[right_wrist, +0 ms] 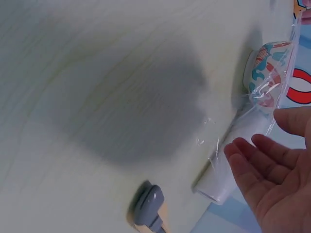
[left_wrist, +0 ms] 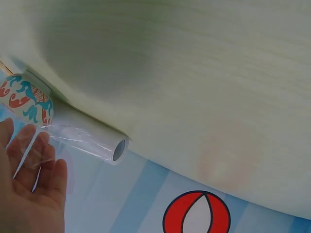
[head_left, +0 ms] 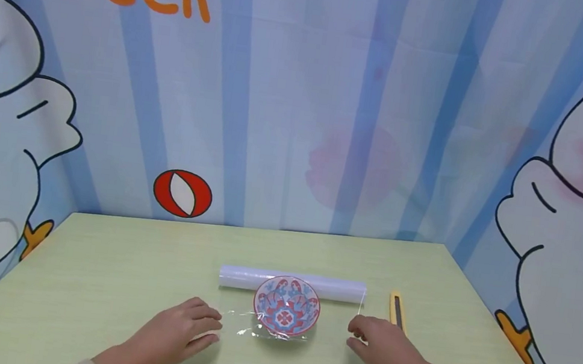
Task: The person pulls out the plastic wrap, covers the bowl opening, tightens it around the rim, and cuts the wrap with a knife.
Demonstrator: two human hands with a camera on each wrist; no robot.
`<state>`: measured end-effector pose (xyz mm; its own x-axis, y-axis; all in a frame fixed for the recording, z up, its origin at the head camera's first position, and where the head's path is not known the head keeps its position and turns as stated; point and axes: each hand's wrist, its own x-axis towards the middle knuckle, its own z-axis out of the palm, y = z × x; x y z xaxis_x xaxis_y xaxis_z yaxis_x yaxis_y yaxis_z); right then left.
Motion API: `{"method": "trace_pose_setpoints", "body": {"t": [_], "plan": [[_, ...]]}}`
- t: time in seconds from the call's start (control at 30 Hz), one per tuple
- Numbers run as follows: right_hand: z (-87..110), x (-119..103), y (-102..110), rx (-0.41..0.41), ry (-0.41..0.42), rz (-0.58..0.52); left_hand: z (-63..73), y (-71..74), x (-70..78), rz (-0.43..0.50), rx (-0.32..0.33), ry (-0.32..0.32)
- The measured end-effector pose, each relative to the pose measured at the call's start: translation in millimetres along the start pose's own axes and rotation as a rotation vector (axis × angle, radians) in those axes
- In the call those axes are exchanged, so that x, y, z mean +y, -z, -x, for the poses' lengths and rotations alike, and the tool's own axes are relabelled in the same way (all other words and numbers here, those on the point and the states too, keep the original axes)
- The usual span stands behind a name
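Observation:
A small bowl (head_left: pixel 286 306) with a red and blue floral pattern stands mid-table in the head view. Clear plastic film (left_wrist: pixel 77 138) stretches over it, glinting around the rim, and leads to a roll of cling film (head_left: pixel 343 290) lying crosswise behind the bowl. To the left of the bowl is my left hand (head_left: pixel 181 327), fingers spread and straight beside the film's left edge. On the other side hovers my right hand (head_left: pixel 386 346), its fingers loosely bent by the film's right edge. The right wrist view shows its thumb apart from the fingers, with nothing pinched between them.
A yellow utility knife (head_left: pixel 398 309) lies on the table behind my right hand, right of the roll. The pale green table (head_left: pixel 123 258) ends at a striped blue curtain (head_left: pixel 294 115) with cartoon ducks on both sides.

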<state>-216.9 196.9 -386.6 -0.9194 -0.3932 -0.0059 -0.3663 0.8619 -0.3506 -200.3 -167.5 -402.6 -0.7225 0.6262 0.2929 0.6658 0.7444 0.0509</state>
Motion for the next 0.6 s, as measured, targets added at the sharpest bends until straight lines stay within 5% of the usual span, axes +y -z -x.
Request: {"method": "trace_pose_setpoints", "body": {"t": [0.23, 0.37, 0.6], "plan": [[-10.4, 3, -15, 0.014, -0.381, -0.391, -4.7, -12.9, 2.8, 0.257, -0.039, 0.231], [-15.4, 1, -23, 0.003, -0.479, -0.588, -9.0, -17.5, 5.5, 0.396, -0.029, 0.307], [-24.4, -14, -31, -0.104, -0.539, -0.736, -20.0, -21.4, 8.4, 0.541, -0.033, 0.424]]}}
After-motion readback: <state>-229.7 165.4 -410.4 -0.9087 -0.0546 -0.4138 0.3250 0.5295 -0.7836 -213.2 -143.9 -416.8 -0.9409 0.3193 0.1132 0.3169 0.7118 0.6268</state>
